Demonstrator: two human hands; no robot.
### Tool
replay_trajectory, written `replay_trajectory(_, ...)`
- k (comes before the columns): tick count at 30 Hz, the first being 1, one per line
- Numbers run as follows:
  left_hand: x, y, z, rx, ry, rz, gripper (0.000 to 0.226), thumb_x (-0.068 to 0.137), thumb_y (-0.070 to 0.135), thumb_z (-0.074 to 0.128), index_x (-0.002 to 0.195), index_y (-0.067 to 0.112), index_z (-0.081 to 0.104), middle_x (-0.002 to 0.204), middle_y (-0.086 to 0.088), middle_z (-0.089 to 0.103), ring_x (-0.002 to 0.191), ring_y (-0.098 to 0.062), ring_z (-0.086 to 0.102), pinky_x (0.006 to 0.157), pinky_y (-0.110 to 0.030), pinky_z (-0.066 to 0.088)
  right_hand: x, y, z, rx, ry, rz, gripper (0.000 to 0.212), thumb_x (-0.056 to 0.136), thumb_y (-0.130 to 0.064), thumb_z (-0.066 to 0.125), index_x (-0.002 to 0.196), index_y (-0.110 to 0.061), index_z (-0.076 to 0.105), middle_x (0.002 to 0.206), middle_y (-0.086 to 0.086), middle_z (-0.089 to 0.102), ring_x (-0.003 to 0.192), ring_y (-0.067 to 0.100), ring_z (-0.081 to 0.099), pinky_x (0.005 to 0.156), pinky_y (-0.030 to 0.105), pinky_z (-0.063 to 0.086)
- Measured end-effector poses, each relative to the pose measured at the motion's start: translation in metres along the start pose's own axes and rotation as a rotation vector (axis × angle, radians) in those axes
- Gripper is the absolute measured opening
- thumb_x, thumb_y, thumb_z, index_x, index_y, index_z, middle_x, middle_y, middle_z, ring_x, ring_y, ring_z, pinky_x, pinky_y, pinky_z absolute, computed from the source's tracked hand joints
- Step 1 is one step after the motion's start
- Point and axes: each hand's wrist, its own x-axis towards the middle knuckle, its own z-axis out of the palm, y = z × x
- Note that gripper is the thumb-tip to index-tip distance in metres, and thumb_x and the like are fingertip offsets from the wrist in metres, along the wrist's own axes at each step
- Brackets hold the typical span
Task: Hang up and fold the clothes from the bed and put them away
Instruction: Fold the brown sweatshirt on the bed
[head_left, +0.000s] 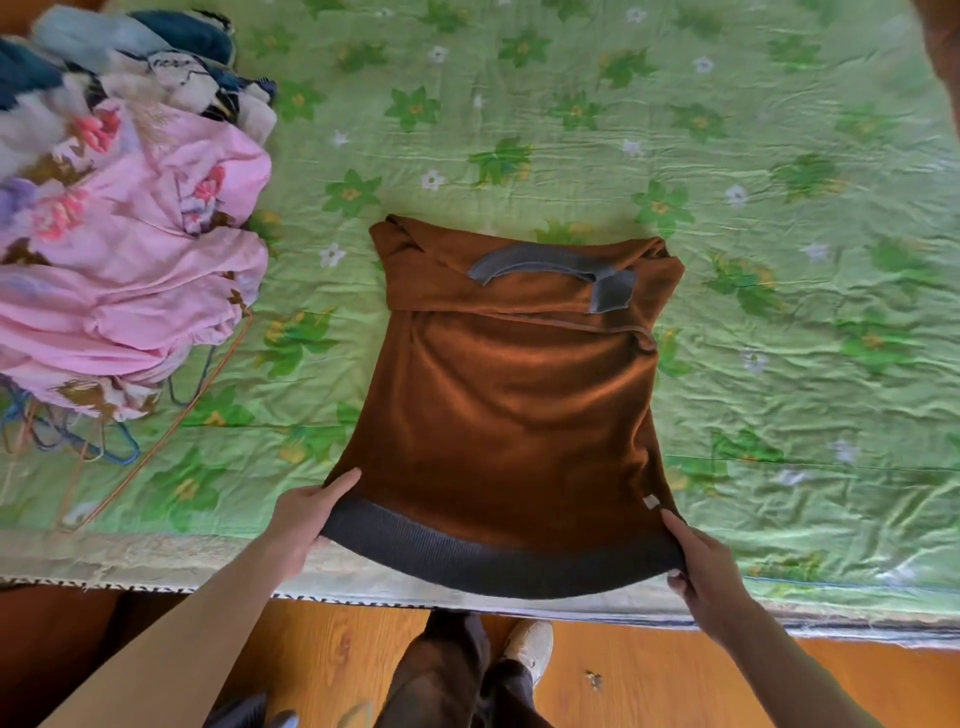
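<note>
- brown fleece, that is the sweater (519, 395) lying flat on the bed in my head view, its sleeves folded in across the chest and the grey collar (550, 267) facing up at the far end.
- my left hand (306, 514) grips the near left corner of the dark grey ribbed hem (483, 558); the thumb lies straight on top of the brown cloth and the other fingers curl under the edge.
- my right hand (698, 564) pinches the near right corner of the same hem, thumb on top, fingers tucked beneath the cloth.
- the hem hangs a little past the bed's near edge, stretched between both hands in a shallow curve.
- a small pale label (650, 501) sits on the brown cloth just above my right thumb.
- the green floral bedspread (779, 208) is wrinkled all round the sweater.
- at the far left of the bed lies a heap of clothes (130, 234), pink floral cloth on top, blue and white pieces behind it.
- thin wire hangers (124, 447), orange and blue, stick out from under that heap, well apart from the sweater.
- below the bed edge i see the wooden floor (623, 675), my dark trousers and one pale shoe (530, 649).
</note>
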Motion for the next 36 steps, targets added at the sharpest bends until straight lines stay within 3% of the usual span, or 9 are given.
replay_trajectory(4, 0.013, 0.053, 0.009, -0.274, -0.036, -0.057, 0.026, 0.084, 0.026, 0.087, 0.095, 0.011, 0.069, 0.095, -0.010, 0.073, 0.083, -0.020, 0.069, 0.059, -0.030, 0.056, 0.019, -0.054, 0.009, 0.209, 0.024, 0.029, 0.023, 0.099, -0.015, 0.069, 0.082, -0.003, 0.058, 0.067, 0.007, 0.042, 0.034, 0.008, 0.037, 0.030, 0.019, 0.027)
replay_trajectory(10, 0.048, 0.128, 0.034, -0.452, -0.010, -0.131, 0.026, 0.091, 0.024, 0.082, 0.086, 0.016, 0.058, 0.079, -0.002, 0.059, 0.063, -0.011, 0.054, 0.035, -0.015, 0.040, 0.055, -0.125, 0.031, 0.347, 0.042, 0.096, 0.024, 0.104, -0.017, 0.062, 0.082, -0.010, 0.053, 0.038, -0.001, 0.049, 0.027, 0.004, 0.044, 0.030, 0.014, 0.036)
replay_trajectory(18, 0.122, 0.194, 0.060, -0.467, -0.001, -0.161, 0.029, 0.101, 0.013, 0.069, 0.078, 0.011, 0.052, 0.069, -0.004, 0.052, 0.049, -0.009, 0.053, 0.033, -0.013, 0.041, 0.107, -0.182, 0.072, 0.516, 0.134, 0.090, 0.024, 0.104, -0.005, 0.059, 0.080, -0.006, 0.052, 0.047, 0.003, 0.058, 0.029, 0.001, 0.048, 0.036, 0.010, 0.042)
replay_trajectory(21, 0.140, 0.208, 0.072, -0.591, -0.024, -0.128, 0.026, 0.108, 0.017, 0.059, 0.084, 0.009, 0.055, 0.059, -0.005, 0.064, 0.037, -0.009, 0.062, 0.036, -0.015, 0.048, 0.116, -0.191, 0.088, 0.516, 0.129, -0.042, 0.013, 0.108, -0.006, 0.052, 0.096, -0.006, 0.058, 0.066, -0.002, 0.067, 0.044, 0.001, 0.062, 0.052, 0.010, 0.053)
replay_trajectory(24, 0.147, 0.208, 0.082, -0.660, -0.101, -0.089, 0.019, 0.111, 0.013, 0.046, 0.105, 0.004, 0.061, 0.092, -0.011, 0.076, 0.067, -0.017, 0.077, 0.056, -0.022, 0.061, 0.123, -0.189, 0.100, 0.492, 0.076, -0.125, 0.022, 0.109, -0.007, 0.040, 0.125, -0.007, 0.055, 0.073, -0.005, 0.078, 0.082, 0.005, 0.073, 0.068, 0.014, 0.059)
replay_trajectory(27, 0.155, 0.204, 0.090, -0.476, -0.104, 0.034, 0.024, 0.110, 0.005, 0.040, 0.127, 0.006, 0.057, 0.102, -0.012, 0.073, 0.079, -0.016, 0.074, 0.067, -0.023, 0.062, 0.135, -0.176, 0.108, 0.186, 0.181, -0.283, 0.022, 0.101, -0.007, 0.058, 0.122, -0.010, 0.064, 0.077, -0.006, 0.079, 0.081, 0.005, 0.075, 0.078, 0.020, 0.060)
replay_trajectory(30, 0.161, 0.201, 0.101, -0.063, 0.053, 0.276, 0.020, 0.100, 0.003, 0.052, 0.114, 0.008, 0.066, 0.079, -0.006, 0.065, 0.057, -0.018, 0.063, 0.048, -0.021, 0.051, 0.142, -0.166, 0.112, -0.244, 0.384, -0.420, 0.031, 0.092, -0.029, 0.076, 0.120, -0.019, 0.070, 0.087, -0.007, 0.074, 0.089, 0.019, 0.069, 0.080, 0.037, 0.050)
replay_trajectory(33, 0.164, 0.197, 0.105, 0.378, 0.205, 0.551, 0.021, 0.096, 0.018, 0.067, 0.084, 0.001, 0.065, 0.075, -0.017, 0.059, 0.071, -0.033, 0.055, 0.064, -0.040, 0.044, 0.150, -0.164, 0.109, -0.562, 0.537, -0.600, 0.026, 0.098, -0.039, 0.067, 0.113, -0.017, 0.066, 0.104, 0.006, 0.059, 0.103, 0.034, 0.058, 0.082, 0.037, 0.041)
replay_trajectory(36, 0.164, 0.189, 0.103, 0.525, 0.291, 0.758, 0.028, 0.102, 0.026, 0.065, 0.092, 0.001, 0.059, 0.091, -0.019, 0.055, 0.083, -0.038, 0.056, 0.077, -0.048, 0.046, 0.157, -0.166, 0.104, -0.592, 0.514, -0.747, 0.025, 0.105, -0.040, 0.055, 0.110, -0.016, 0.055, 0.106, 0.007, 0.056, 0.096, 0.033, 0.056, 0.076, 0.041, 0.040)
